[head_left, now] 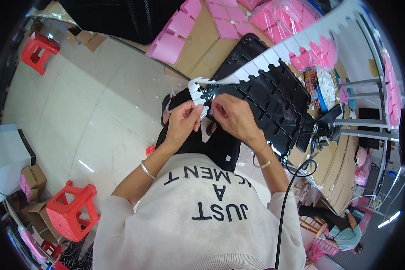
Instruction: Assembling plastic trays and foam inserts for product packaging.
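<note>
A long white strip with notched, tab-like segments runs from the upper right down to my hands. Its near end curls round, and my left hand pinches that end between thumb and fingers. Close beside it, my right hand is closed, its fingertips bunched together near the strip's end; what they hold, if anything, is hidden. Under and beyond my right hand lies a black tray with rows of moulded sections, tilted on the table. Part of the strip crosses over the tray's far corner.
Pink foam pieces and bagged pink pieces lie on the cardboard-covered table. A bag of white bits stands right. A black cable hangs by my right arm. Red stools stand left; another person is lower right.
</note>
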A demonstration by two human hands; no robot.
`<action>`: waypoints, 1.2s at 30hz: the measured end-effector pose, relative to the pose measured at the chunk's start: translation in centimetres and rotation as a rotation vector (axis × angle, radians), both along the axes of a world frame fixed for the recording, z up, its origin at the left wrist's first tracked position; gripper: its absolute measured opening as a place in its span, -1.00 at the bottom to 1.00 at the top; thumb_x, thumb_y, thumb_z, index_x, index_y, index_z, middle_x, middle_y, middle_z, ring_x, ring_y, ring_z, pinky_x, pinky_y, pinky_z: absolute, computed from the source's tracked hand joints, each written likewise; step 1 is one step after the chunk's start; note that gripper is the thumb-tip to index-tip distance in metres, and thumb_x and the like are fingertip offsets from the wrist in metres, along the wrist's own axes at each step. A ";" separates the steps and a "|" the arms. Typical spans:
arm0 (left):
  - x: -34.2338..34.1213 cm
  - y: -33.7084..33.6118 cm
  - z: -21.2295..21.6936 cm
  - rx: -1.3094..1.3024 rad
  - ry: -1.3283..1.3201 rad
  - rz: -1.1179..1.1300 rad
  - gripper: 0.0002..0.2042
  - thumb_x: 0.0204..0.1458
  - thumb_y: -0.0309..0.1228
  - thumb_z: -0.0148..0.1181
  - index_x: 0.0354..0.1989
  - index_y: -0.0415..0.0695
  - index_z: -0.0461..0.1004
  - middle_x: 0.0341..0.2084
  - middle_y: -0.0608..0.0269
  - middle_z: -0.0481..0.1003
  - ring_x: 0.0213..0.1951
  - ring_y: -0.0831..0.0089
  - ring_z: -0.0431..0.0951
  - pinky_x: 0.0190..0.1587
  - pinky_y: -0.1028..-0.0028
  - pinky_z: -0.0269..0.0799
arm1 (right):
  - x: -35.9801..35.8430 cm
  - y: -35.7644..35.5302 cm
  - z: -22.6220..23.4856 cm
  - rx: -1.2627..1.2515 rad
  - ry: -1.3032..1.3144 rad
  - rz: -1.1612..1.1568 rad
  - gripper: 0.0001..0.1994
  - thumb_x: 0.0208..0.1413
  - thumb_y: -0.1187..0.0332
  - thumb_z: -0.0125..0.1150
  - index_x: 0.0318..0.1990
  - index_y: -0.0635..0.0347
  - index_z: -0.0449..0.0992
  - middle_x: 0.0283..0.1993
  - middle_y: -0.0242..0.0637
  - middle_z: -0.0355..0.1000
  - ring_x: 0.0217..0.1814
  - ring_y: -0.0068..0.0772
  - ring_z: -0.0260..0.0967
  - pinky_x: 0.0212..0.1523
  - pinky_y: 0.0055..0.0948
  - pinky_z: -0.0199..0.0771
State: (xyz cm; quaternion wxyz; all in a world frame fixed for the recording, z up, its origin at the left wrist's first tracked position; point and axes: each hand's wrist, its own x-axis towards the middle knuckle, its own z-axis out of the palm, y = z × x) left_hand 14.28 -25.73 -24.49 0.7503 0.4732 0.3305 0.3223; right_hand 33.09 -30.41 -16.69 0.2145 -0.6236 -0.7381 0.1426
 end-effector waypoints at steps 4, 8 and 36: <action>0.1 -0.5 0.8 0.076 0.064 0.048 -0.80 0.35 -0.35 0.20 -0.30 -0.20 0.52 -0.60 0.44 0.45 -0.61 0.74 0.37 -0.55 0.64 0.22 | -1.7 -3.6 2.4 0.106 0.331 -0.206 -0.89 0.13 0.53 0.33 -0.20 0.27 0.54 -0.33 -0.18 0.48 -0.36 -0.22 0.51 -0.33 -0.33 0.51; 0.7 -2.3 3.2 -0.009 -0.011 0.002 -0.86 0.33 -0.39 0.22 -0.23 -0.20 0.52 -0.58 0.41 0.48 -0.60 0.73 0.40 -0.54 0.65 0.24 | -1.8 -7.0 3.0 0.042 0.456 -0.292 -0.88 0.18 0.48 0.35 -0.18 0.28 0.55 -0.31 -0.24 0.54 -0.37 -0.40 0.52 -0.32 -0.42 0.51; 1.1 -5.6 1.6 0.214 0.347 -0.147 -0.84 0.31 -0.39 0.24 -0.19 -0.25 0.59 -0.52 0.42 0.50 -0.55 0.72 0.36 -0.50 0.64 0.21 | 10.9 -19.9 7.1 -0.083 0.223 -0.457 -0.88 0.09 0.45 0.31 -0.27 0.31 0.60 -0.37 -0.19 0.54 -0.35 -0.27 0.53 -0.31 -0.37 0.51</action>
